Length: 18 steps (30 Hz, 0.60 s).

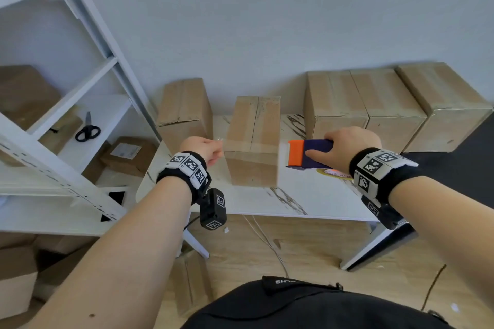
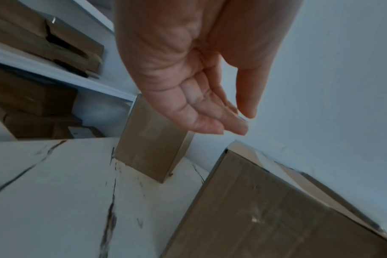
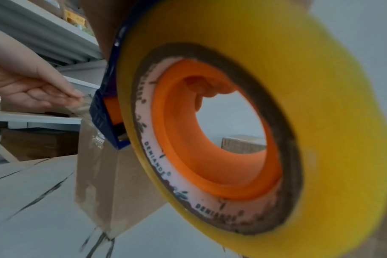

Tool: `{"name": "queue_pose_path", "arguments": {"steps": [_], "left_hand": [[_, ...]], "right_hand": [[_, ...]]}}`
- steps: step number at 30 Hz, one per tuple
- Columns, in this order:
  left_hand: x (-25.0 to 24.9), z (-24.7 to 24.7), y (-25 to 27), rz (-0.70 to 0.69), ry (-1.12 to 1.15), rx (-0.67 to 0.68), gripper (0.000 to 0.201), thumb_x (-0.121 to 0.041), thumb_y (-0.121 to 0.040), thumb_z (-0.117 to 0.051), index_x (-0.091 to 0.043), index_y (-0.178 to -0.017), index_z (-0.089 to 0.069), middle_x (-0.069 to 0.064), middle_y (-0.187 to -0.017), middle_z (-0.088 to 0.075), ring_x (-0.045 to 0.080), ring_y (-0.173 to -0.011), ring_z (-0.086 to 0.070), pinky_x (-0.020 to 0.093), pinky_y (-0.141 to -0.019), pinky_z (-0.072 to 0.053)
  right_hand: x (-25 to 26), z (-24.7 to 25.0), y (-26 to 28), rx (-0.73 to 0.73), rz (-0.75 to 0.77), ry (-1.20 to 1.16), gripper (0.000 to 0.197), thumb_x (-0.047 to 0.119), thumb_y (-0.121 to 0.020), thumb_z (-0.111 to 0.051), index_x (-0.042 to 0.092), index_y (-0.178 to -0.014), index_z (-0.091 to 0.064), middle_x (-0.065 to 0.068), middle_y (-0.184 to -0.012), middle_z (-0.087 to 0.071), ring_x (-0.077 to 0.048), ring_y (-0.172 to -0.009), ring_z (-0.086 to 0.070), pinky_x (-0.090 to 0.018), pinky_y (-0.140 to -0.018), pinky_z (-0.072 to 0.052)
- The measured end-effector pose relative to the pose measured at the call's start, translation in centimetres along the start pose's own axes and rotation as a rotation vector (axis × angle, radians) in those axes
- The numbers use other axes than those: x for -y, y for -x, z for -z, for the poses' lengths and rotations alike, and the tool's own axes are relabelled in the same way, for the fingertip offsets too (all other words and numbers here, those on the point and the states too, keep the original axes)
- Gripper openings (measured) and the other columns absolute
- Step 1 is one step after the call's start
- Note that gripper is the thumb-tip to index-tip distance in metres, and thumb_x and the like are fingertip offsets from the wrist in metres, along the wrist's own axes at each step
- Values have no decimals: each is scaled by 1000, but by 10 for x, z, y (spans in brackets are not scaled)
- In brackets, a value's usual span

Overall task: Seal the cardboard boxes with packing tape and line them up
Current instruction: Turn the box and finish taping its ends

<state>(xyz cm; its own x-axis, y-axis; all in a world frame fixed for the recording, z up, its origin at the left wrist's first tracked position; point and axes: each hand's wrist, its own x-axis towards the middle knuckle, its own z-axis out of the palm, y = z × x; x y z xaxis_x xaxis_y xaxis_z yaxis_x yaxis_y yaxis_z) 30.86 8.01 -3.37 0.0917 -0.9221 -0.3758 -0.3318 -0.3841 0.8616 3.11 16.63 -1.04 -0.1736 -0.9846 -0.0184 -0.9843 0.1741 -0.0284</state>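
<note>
The box (image 1: 254,139) stood mid-table; the right hand (image 1: 347,147) gripped the tape dispenser (image 1: 310,153) at its right edge, while the left hand (image 1: 205,149) pinched the clear tape end (image 3: 82,104). Thin, sticky film, probably best held taut by its corners.

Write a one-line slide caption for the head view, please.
Left hand pinches clear tape stretched across box; right hand grips dispenser.

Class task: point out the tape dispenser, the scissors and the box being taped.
tape dispenser (image 1: 310,151): head view, on its blue body beside the orange front.
scissors (image 1: 87,129): head view, on the black handles.
box being taped (image 1: 254,125): head view, on its top face.
</note>
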Motion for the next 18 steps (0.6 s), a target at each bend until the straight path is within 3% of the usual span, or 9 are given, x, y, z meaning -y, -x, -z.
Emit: {"name": "queue_pose_path", "arguments": {"steps": [2, 6, 14, 18], "left_hand": [[5, -3, -2, -15, -18, -11, 21, -20, -85, -69, -12, -65, -68, 3, -67, -72, 27, -82, -66, 44, -91, -53], [10, -5, -4, -64, -77, -43, 28, -24, -86, -67, -13, -60, -66, 14, -85, -73, 34, -92, -68, 44, -88, -54], [13, -4, -15, -77, -98, -49, 30, -23, -88, -63, -12, -59, -66, 18, -83, -71, 23, -72, -61, 45, -87, -55], [19, -6, -23, -70, -91, -35, 37, -27, -87, -65, -15, -52, -65, 19, -83, -72, 24, -72, -61, 46, -87, -54]], "right_hand": [[2, 0, -2, -4, -17, 14, 46, 66, -81, -45, 23, -71, -55, 6, -62, -52, -18, -64, -51, -21, -51, -31], [8, -1, -5, 10, -39, 33, 48, 68, -80, -45, 23, -69, -54, 6, -63, -52, -18, -65, -52, -22, -53, -33], [18, 0, -13, 12, -82, 53, 47, 69, -80, -45, 24, -78, -59, 6, -63, -51, -11, -56, -44, -20, -51, -31], [20, 0, -16, 21, -101, 64, 47, 69, -80, -45, 24, -78, -59, 6, -63, -51, -12, -57, -45, -19, -50, -30]]}}
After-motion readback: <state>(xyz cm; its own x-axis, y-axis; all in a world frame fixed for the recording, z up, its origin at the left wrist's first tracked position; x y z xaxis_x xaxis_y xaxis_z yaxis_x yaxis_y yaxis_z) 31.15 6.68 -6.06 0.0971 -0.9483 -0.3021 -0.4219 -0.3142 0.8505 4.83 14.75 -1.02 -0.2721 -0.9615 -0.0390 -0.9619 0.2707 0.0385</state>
